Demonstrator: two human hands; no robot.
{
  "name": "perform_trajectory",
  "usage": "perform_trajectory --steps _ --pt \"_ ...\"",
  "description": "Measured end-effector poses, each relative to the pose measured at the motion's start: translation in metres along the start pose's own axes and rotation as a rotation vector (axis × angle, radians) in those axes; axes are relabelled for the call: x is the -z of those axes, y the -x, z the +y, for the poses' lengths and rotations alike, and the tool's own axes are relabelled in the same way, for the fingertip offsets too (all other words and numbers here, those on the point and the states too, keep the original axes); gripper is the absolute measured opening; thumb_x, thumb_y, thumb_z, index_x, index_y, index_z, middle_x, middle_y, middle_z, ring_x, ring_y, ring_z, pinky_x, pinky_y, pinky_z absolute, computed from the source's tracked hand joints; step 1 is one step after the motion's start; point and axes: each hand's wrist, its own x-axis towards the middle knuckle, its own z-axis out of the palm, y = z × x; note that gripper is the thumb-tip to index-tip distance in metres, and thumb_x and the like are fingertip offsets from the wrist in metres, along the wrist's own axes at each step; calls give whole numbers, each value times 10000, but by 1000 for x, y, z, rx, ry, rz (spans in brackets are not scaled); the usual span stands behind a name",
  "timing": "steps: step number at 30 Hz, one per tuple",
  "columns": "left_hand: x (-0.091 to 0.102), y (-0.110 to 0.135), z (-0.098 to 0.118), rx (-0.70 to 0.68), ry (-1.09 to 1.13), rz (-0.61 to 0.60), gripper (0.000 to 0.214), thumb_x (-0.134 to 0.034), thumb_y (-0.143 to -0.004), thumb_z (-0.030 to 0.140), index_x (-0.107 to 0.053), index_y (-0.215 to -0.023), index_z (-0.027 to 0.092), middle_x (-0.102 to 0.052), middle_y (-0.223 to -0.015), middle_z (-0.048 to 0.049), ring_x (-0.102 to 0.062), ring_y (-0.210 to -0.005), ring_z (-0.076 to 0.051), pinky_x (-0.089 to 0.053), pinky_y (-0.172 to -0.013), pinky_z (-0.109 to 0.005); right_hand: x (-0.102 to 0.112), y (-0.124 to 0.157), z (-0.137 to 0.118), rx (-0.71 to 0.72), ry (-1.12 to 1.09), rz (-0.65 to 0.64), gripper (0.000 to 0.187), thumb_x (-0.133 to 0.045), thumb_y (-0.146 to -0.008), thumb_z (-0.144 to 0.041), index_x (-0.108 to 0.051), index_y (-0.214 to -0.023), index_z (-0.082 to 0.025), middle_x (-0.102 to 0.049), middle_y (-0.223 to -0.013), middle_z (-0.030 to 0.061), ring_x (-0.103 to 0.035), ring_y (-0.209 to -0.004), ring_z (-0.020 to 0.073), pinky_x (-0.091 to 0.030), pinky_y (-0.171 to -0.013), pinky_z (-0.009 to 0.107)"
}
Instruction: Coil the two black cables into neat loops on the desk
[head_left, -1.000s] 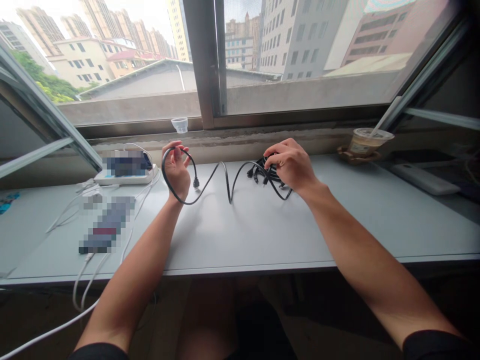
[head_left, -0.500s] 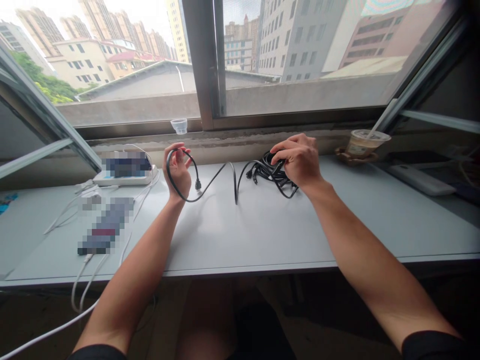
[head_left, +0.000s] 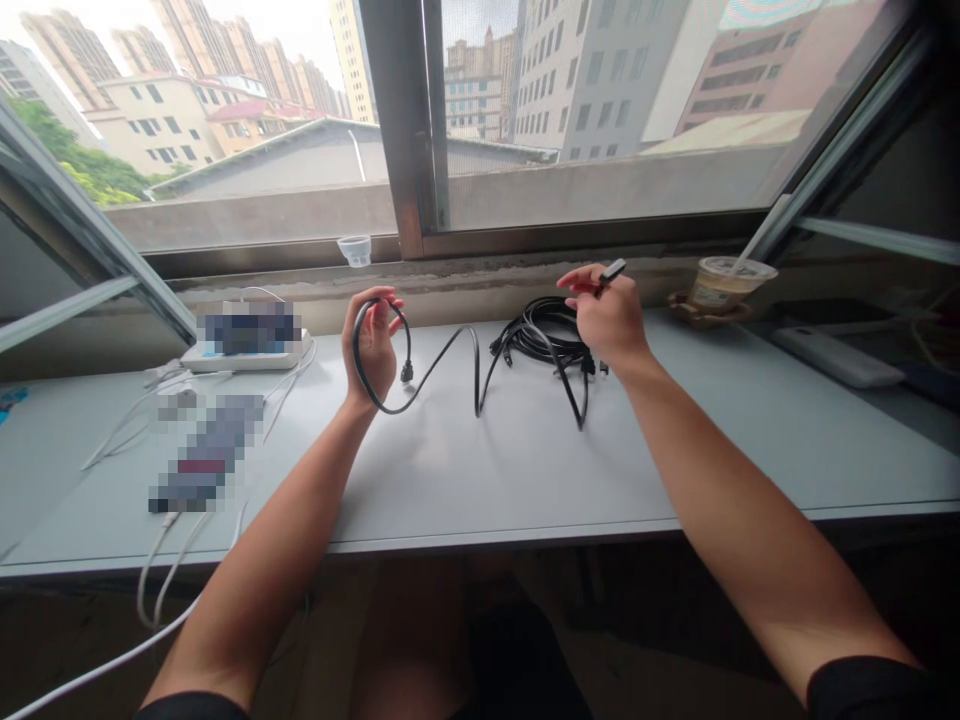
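Note:
My left hand (head_left: 371, 350) is raised over the table with curled fingers, holding a black cable (head_left: 478, 385) in a loop. One plug (head_left: 406, 373) of that cable dangles just right of my left palm. From there the cable zigzags across to the right, towards my right hand. My right hand (head_left: 616, 320) grips a dark cable connector (head_left: 613, 270), which sticks up above the knuckles. Beside and partly behind that hand lies a coil of black cables (head_left: 532, 345) with several plugs. Whether the zigzag cable joins the gripped connector is hidden by my fingers.
At the left are a white power strip (head_left: 193, 357), white cables (head_left: 146, 570) over the table edge and a blurred phone-like object (head_left: 214, 455). A small clear cup (head_left: 355, 251) sits by the window. An iced drink (head_left: 721, 285) with a straw stands back right.
My right hand has lifted a connector from the coil, and more of the coil shows. A further bend of cable now hangs in front of it. My left hand moved slightly right.

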Motion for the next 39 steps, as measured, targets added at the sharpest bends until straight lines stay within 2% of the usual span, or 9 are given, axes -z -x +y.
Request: perform_trajectory --steps 5,8,11,13,17,28,32,36,39 --pt "5 -4 -3 8 -20 4 300 -676 -996 519 -677 -1147 259 -681 -1261 -76 -727 -1044 -176 -650 -841 -289 -8 4 -11 -72 -348 -186 249 -737 -941 -438 -689 -1114 -264 -698 -984 44 -696 -811 168 -602 -719 300" --pt "6 -5 -3 -4 -16 -10 279 -688 -994 488 -677 -1148 255 -666 -1306 -84 -722 -1020 -169 -653 -825 -284 -6 12 -24 27 -269 -338 363 -775 -907 -564 -697 -1070 -249 -713 -965 51 -697 -872 198 -597 -794 335" --pt "6 -5 -2 3 -18 -6 262 -669 -1010 466 -673 -1166 256 -687 -1222 -79 -715 -995 -163 -649 -819 -275 0 15 -27 147 -77 -449 440 -831 -824 -638 -739 -878 -211 -732 -928 84 -677 -917 238 -574 -824 362" --pt "7 -6 -1 13 -18 4 254 -666 -1012 458 -673 -1163 255 -697 -1170 -72 -713 -988 -162 -646 -818 -269 4 14 -24 128 -39 -511 497 -845 -778 -683 -753 -799 -195 -742 -901 97 -669 -863 234 -563 -763 355" --pt "11 -8 -2 38 -26 32 243 -673 -1007 436 -670 -1173 258 -709 -1097 -57 -715 -991 -160 -644 -804 -258 10 11 -18 4 -148 -655 490 -877 -743 -665 -833 -902 -203 -787 -953 98 -719 -850 229 -584 -745 345" --pt "14 -12 -7 120 -14 35 339 -733 -949 524 -687 -1097 222 -704 -961 -45 -741 -904 -156 -656 -760 -260 -2 16 -7 19 -189 -485 338 -867 -795 -493 -870 -985 -214 -814 -925 78 -730 -790 212 -612 -749 349" --pt "12 -9 1 215 24 -75 374 -733 -935 550 -650 -1107 228 -706 -936 -38 -769 -816 -176 -655 -644 -273 -3 17 -7 122 -193 -553 196 -831 -828 -418 -869 -881 -233 -798 -976 82 -740 -868 225 -616 -760 333" --pt "9 -5 8 352 23 -186 425 -714 -933 588 -600 -1125 226 -730 -899 -35 -772 -676 -189 -623 -531 -277 -10 23 -8 166 -221 -674 229 -767 -891 -434 -865 -846 -233 -800 -1029 108 -749 -892 241 -612 -747 339" --pt "5 -4 12 397 13 -165 464 -705 -931 625 -579 -1134 227 -746 -873 -33 -769 -645 -185 -602 -515 -252 -19 30 -7 279 -120 -735 264 -719 -940 -430 -874 -854 -233 -813 -1054 123 -735 -927 255 -594 -798 354"
